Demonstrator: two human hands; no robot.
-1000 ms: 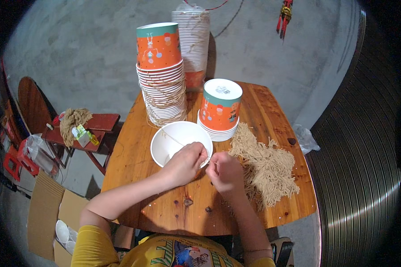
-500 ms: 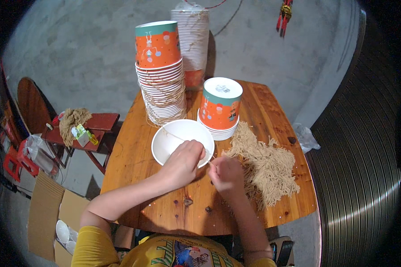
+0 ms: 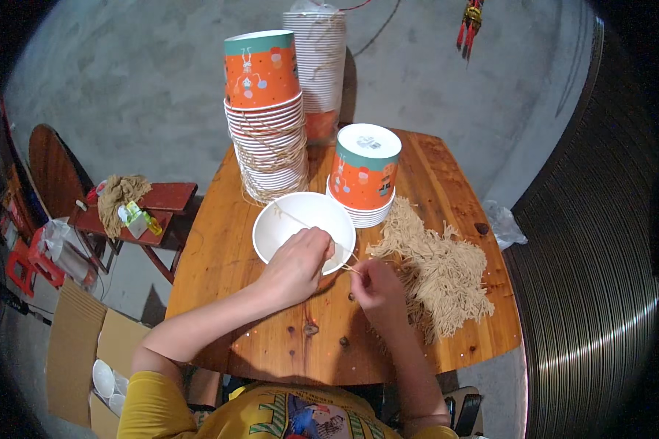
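Note:
A white paper tub [image 3: 269,233] stands mouth up on the table in front of me. My left hand [image 3: 300,262] is closed over its near rim, gripping a thin tan string [image 3: 291,219]; one length of it crosses the tub's inside. At the tub's near right my right hand [image 3: 382,296] pinches the same string, which runs between the two hands. To the right of that hand lies a heap of cut tan strings [image 3: 443,282].
Behind the tub rises a tall stack of nested orange and green tubs [image 3: 262,77], strings draped over its rims. A shorter upside-down stack [image 3: 365,175] stands to its right, and a bagged stack [image 3: 318,66] at the back. A red bench [image 3: 172,197] and cardboard box [image 3: 77,344] are left.
My right hand has shifted slightly right, and the string between the hands shows more clearly. My left hand stays at the tub's rim. The whole view has moved slightly.

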